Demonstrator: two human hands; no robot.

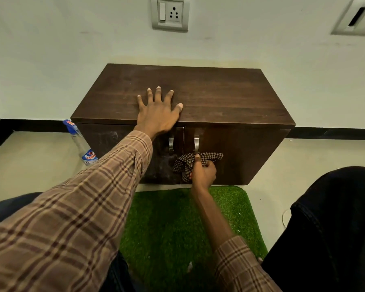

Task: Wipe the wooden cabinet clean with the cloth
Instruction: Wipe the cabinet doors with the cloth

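A low dark wooden cabinet [219,95] stands against the wall, with two front doors and two metal handles [196,143]. My left hand [158,110] lies flat on the cabinet's top near its front edge, fingers spread. My right hand [202,172] grips a checked brown-and-cream cloth [188,163] and holds it against the front, just below the right door's handle, at the seam between the doors. The left door [105,140] shows pale dusty smears.
A spray bottle [81,142] with a blue nozzle stands on the floor at the cabinet's left corner. A green artificial-grass mat [177,224] lies in front. My knees in dark trousers flank it. A wall socket [170,13] sits above.
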